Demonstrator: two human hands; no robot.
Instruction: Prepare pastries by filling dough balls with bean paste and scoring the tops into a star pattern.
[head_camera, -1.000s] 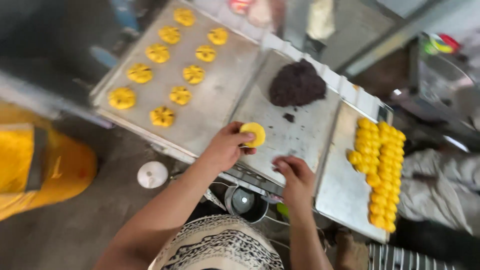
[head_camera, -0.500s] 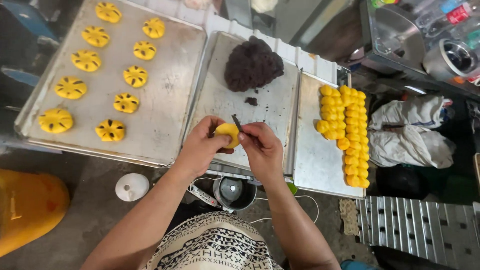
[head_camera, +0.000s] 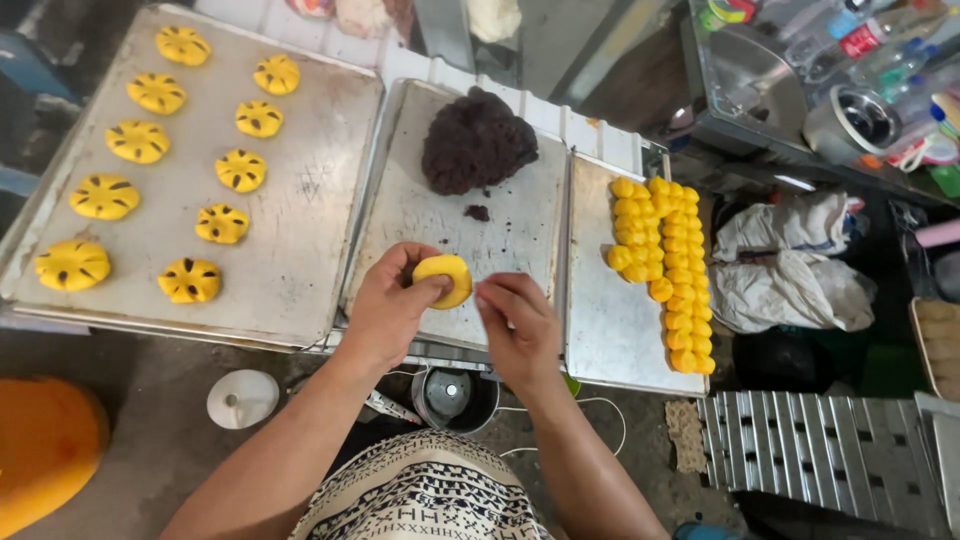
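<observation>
Seen from above, a person works yellow dough at a row of metal trays. Far left of the middle tray (head_camera: 520, 250), an orange drum (head_camera: 45, 450) stands on the floor, with a small white lid (head_camera: 242, 398) beside it. The large left tray (head_camera: 300, 230), edge to edge with the middle tray, carries nine flattened yellow pastries (head_camera: 190, 280) cut like flowers, dark filling showing in the slits. The left hand (head_camera: 385, 310) hovers over the near edge of the middle tray, fingers curled around a round yellow dough disc (head_camera: 445, 280), thumb pressed on its face. The right hand (head_camera: 520, 325) sits just beside it, fingers pinched narrow with the tips at the disc's right edge; whether they hold anything cannot be told. At the far end of the middle tray lies a mound of dark filling (head_camera: 478, 140), a small crumb (head_camera: 478, 212) of it nearer the hands. Right of the middle tray, a narrower tray (head_camera: 600, 320) holds yellow dough balls (head_camera: 665, 265) packed in close rows. Further right, crumpled white cloths (head_camera: 790, 265) lie below a cluttered shelf (head_camera: 800, 150).
</observation>
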